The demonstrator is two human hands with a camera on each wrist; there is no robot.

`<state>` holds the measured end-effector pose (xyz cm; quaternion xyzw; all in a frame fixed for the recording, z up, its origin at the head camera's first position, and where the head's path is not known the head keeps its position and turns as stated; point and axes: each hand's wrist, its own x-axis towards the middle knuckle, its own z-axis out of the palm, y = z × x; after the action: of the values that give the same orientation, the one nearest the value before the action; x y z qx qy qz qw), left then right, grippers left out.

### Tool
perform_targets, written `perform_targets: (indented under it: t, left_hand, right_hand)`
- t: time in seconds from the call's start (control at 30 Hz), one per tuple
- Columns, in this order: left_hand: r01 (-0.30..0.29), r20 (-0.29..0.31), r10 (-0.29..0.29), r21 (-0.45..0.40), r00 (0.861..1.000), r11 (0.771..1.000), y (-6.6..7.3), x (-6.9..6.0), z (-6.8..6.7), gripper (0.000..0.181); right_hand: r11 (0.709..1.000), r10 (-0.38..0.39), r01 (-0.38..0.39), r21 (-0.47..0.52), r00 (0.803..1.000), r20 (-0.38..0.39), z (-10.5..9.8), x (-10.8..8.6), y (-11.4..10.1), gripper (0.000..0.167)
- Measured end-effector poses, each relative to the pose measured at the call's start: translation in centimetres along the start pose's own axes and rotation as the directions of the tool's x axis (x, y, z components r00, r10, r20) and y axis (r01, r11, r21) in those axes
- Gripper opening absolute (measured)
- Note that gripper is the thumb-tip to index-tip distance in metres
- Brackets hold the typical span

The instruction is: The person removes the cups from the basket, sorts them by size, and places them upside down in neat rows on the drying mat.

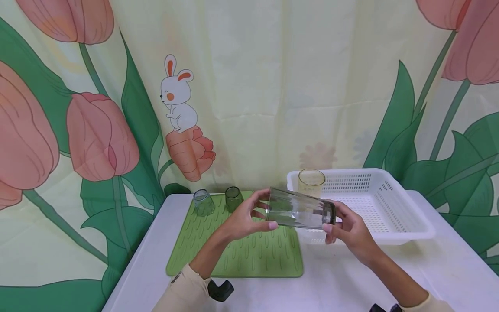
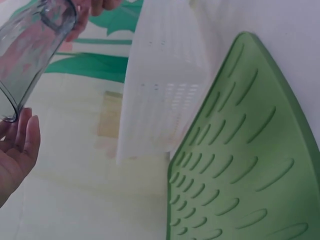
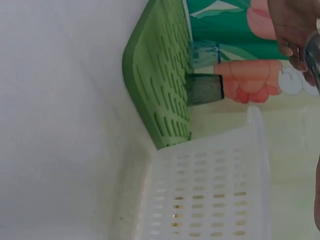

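A tall clear drinking glass [image 1: 298, 211] is held almost level above the table, between both hands. My left hand [image 1: 244, 219] grips it at the wide rim end, the thumb in front and the fingers behind. My right hand [image 1: 354, 232] pinches the thick base end between thumb and fingers. In the left wrist view the glass [image 2: 32, 45] slants, with left fingertips [image 2: 32, 135] at its rim. Only a sliver of the glass [image 3: 313, 55] shows in the right wrist view.
A green ribbed mat [image 1: 253, 260] lies on the white table [image 1: 335, 286]. A bluish glass [image 1: 203, 203] and a dark green glass [image 1: 233, 198] stand upside down at its back. On the right, a white perforated basket [image 1: 413, 216] holds a yellowish glass [image 1: 311, 180].
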<state>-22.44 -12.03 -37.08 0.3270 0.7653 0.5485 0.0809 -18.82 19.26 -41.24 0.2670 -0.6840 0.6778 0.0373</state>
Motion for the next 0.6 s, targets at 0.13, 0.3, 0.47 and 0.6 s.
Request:
perform_targets:
  t: [0.13,0.3,0.47,0.6]
  left_hand:
    - [0.003,0.001,-0.003,-0.005,1.0,1.0,-0.2,-0.1,-0.1,0.095]
    - [0.024,-0.002,-0.024,-0.002,1.0,1.0,-0.4,-0.4,-0.2,0.098]
    - [0.04,-0.008,-0.04,-0.004,0.999,0.999,-0.5,-0.7,-0.3,0.1]
    - [0.041,-0.006,-0.041,-0.015,0.999,0.999,-0.8,-1.0,-0.4,0.097]
  right_hand:
    - [1.0,0.007,-0.008,-0.024,1.0,-0.018,0.1,0.3,-0.3,0.053]
    - [0.999,0.01,-0.011,-0.041,1.0,-0.017,0.2,0.6,-0.6,0.054]
    - [0.999,0.013,-0.013,-0.04,1.0,-0.008,0.3,0.9,-0.8,0.054]
    - [0.998,0.016,-0.017,-0.059,1.0,-0.005,0.4,1.1,-0.8,0.054]
